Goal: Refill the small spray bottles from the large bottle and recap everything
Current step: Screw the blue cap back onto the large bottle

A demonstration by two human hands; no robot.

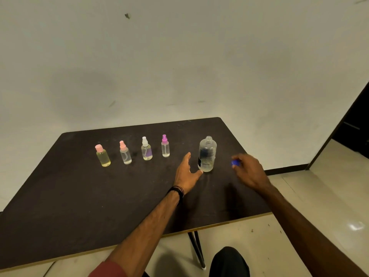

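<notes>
Head view shows us the large clear plastic bottle (pixel 207 153) standing uncapped and upright on the dark rectangular bench (pixel 99 196). Our left hand (pixel 187 172) lies open, its grip loose, thumb tip just beside the bottle's base. Our right hand (pixel 249 170) closes its grip on the small blue cap (pixel 235 162), right of the bottle. Four small clear spray bottles stand capped in a row to the left: pink flat-topped (pixel 102 155), pink-nozzled (pixel 125 152), white-nozzled (pixel 146 149), purple-nozzled (pixel 165 146).
</notes>
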